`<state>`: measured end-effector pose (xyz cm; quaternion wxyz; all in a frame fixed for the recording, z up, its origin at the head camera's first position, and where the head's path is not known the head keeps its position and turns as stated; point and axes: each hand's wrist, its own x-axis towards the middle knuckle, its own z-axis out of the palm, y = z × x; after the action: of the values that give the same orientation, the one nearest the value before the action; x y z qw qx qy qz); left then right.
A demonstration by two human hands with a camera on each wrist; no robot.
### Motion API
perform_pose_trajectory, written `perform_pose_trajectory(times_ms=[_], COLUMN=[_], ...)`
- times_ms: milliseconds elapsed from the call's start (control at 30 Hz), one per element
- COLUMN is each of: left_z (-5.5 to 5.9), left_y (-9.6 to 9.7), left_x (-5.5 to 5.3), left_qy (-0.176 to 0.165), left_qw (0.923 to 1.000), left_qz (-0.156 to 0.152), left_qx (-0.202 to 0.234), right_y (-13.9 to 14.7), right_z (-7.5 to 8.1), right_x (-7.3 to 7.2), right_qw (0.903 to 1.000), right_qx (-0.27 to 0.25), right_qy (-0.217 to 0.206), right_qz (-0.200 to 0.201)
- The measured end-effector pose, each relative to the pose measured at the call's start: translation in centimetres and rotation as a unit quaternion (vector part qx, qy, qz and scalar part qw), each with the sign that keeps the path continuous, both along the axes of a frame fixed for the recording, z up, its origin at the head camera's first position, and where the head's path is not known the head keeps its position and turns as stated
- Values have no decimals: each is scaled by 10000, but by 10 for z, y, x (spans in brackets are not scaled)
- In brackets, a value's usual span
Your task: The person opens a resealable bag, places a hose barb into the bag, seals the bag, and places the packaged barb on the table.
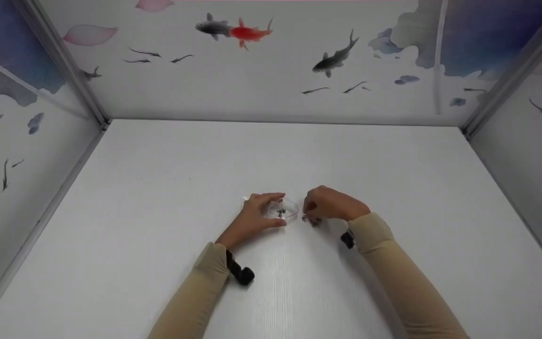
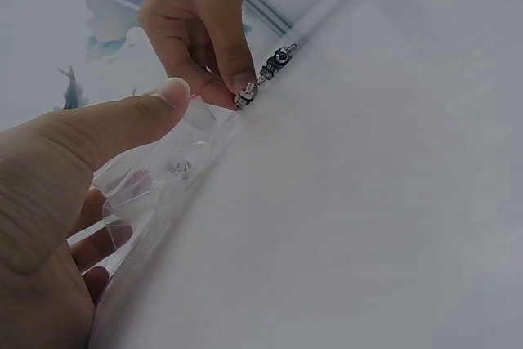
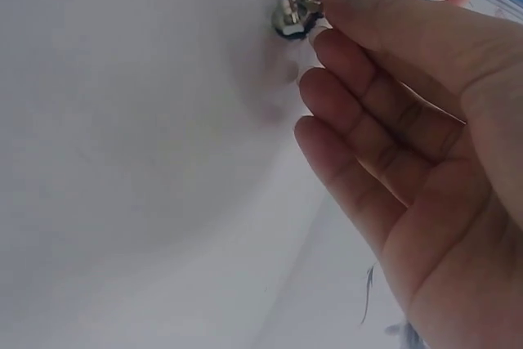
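My left hand (image 1: pixel 251 217) holds a clear plastic zip bag (image 2: pixel 155 173) with a red line at its mouth, thumb on one side and fingers on the other. Several small metal pieces (image 1: pixel 281 213) lie inside the bag. Just right of it, my right hand (image 1: pixel 330 203) reaches down over a small heap of metal fittings (image 1: pixel 314 221) on the table. Thumb and forefinger pinch one small silver-and-black fitting (image 2: pixel 244 96) in the left wrist view. In the right wrist view, other fittings (image 3: pixel 291 17) sit close by the fingertips, while the remaining fingers are loosely bent.
The white table (image 1: pixel 158 165) spreads out around both hands. A back panel (image 1: pixel 271 84) printed with fish and petals stands at its far edge, with similar panels at both sides. Black straps with cameras (image 1: pixel 243 274) are on the wrists.
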<state>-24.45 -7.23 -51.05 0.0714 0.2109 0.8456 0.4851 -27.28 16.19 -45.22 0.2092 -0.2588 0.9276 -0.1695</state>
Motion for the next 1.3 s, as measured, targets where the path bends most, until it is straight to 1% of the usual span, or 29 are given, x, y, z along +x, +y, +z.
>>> perform_pose_trajectory(times_ms=[200, 333, 400, 567, 667, 1100, 1300], left_z=[1, 2, 2, 2, 3, 2, 3], left_y=[0, 0, 0, 1, 1, 1, 0], left_x=[1, 1, 1, 1, 1, 1, 1], left_qy=[-6, -16, 6, 19, 14, 7, -7], left_qw=[10000, 10000, 10000, 10000, 10000, 10000, 10000], left_qz=[-5, -19, -17, -2, -12, -42, -30], left_qx=[-5, 30, 25, 14, 33, 84, 64], right_y=[2, 4, 4, 5, 5, 0, -1], right_z=[0, 1, 3, 7, 9, 19, 22], right_x=[-1, -1, -1, -1, -1, -2, -1], right_qw=[9998, 9987, 9984, 9990, 9989, 9958, 9920], right_qx=[33, 31, 30, 13, -54, -187, -501], right_qy=[108, 268, 300, 244, 282, 602, 786], right_qz=[187, 426, 478, 379, 378, 667, 850])
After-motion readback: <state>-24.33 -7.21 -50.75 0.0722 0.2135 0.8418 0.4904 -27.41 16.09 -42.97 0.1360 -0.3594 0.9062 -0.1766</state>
